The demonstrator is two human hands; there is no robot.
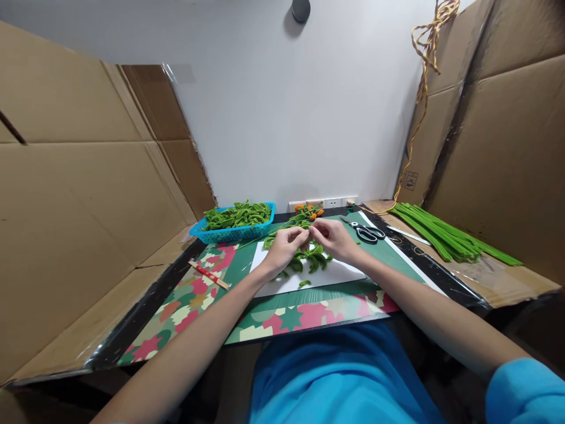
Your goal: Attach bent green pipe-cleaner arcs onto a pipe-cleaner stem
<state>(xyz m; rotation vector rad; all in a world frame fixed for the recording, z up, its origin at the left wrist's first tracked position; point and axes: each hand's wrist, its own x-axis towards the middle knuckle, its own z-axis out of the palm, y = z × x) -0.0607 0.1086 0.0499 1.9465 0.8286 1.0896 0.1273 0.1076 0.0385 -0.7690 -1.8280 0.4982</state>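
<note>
My left hand (289,250) and my right hand (332,238) meet above a white sheet of paper (269,287). Thumb and fingers are pinched together on each, fingertips nearly touching. Whatever they grip is too small and too hidden to make out. Below and between them lie several curled, fuzzy green leaf pieces (315,259), which look like bent pipe cleaners. One loose green piece (304,284) rests nearer the sheet's front edge. Just beyond the fingers are orange fuzzy flowers (309,211) with green stems.
A blue basket (220,234) heaped with green curled pieces stands back left. Black-handled scissors (368,234) lie right of the hands. Straight green pipe cleaners (441,232) are bundled at right. Chopsticks in a red wrapper (208,274) lie left. Cardboard walls (79,200) flank the table.
</note>
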